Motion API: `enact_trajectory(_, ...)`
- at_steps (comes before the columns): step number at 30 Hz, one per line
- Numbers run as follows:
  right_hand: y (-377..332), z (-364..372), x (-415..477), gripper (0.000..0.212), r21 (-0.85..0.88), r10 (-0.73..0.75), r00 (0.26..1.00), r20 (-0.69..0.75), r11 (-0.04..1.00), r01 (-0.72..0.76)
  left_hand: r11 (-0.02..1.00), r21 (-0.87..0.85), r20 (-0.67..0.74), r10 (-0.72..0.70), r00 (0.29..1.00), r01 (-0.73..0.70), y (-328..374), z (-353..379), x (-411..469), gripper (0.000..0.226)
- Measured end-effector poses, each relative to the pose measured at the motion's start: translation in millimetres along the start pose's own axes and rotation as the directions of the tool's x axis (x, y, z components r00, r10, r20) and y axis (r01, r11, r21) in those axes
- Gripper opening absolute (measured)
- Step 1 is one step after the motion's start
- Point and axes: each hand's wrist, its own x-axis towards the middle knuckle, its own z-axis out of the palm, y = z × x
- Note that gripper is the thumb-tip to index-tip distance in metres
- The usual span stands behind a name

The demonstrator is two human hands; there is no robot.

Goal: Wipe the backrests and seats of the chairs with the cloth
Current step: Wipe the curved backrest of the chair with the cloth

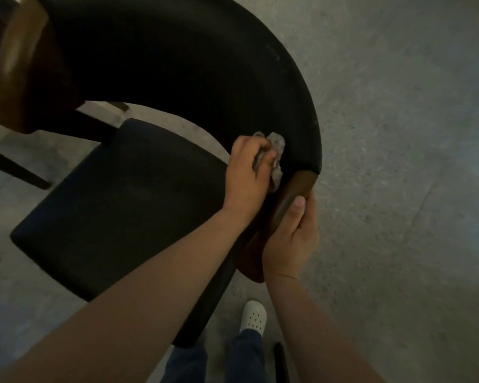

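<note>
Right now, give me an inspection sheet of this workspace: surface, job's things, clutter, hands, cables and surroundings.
Surface: grey speckled concrete floor under the chair.
Job's things: curved black padded backrest; black padded seat below it; crumpled grey cloth held against the backrest's inner face near its right end.
Clutter: nothing seen.
Grippers: left hand grips the cloth; right hand grips the brown wooden armrest end.
Cables: nothing seen.
Surroundings: white perforated clog and dark blue trouser legs at the bottom; second brown wooden armrest end at top left.
</note>
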Motion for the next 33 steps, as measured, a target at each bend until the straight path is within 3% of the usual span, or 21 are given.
enact_trajectory(11,0.8,-1.4,-2.0,0.06,-0.035,-0.017,1.0,0.0,0.999,0.017,0.983,0.022,0.05,-0.182,0.982,0.181,-49.4,-5.7,-7.6,0.015)
enact_trajectory(14,2.3,-1.3,-2.7,0.059,-0.048,-0.022,1.0,-0.005,0.999,0.021,0.949,0.025,0.152,-0.314,0.937,0.314,-66.9,-9.7,-11.0,0.008)
enact_trajectory(16,3.1,-1.4,-2.9,0.059,-0.051,-0.013,1.0,-0.007,0.999,0.013,0.922,0.16,0.257,-0.383,0.887,0.351,-78.5,-11.9,-21.7,0.013)
enact_trajectory(18,4.9,-0.8,-2.3,0.058,-0.064,0.0,1.0,-0.006,0.998,0.0,0.883,0.28,0.252,-0.447,0.858,0.377,-87.9,-16.6,-35.3,0.016)
enact_trajectory(20,4.7,-0.8,-2.2,0.058,-0.078,-0.001,1.0,-0.004,0.997,0.0,0.868,0.2,0.222,-0.491,0.842,0.454,-86.6,-26.2,-41.3,0.012)
enact_trajectory(22,4.6,-1.8,-1.7,0.057,-0.079,-0.017,1.0,0.001,0.997,0.017,0.892,0.047,0.2,-0.45,0.87,0.451,-78.0,-35.2,-37.4,0.005)
enact_trajectory(25,3.9,-2.2,-1.8,0.055,-0.065,-0.023,1.0,0.001,0.998,0.023,0.965,-0.024,0.139,-0.256,0.957,0.262,-47.0,-36.3,-26.4,0.007)
enact_trajectory(27,4.2,-1.3,-1.4,0.056,-0.071,-0.025,1.0,-0.014,0.997,0.024,0.984,-0.052,0.186,-0.158,0.97,0.17,-28.7,-23.6,-27.5,0.009)
enact_trajectory(30,5.3,-0.4,-1.3,0.058,-0.082,-0.026,0.999,-0.019,0.996,0.025,0.989,-0.021,0.23,-0.136,0.964,0.145,-29.2,-8.7,-37.6,0.014)
enact_trajectory(33,5.0,0.0,-1.6,0.058,-0.08,-0.018,0.999,-0.04,0.997,0.014,0.977,0.11,0.305,-0.208,0.93,0.182,-45.1,-16.4,-40.4,0.01)
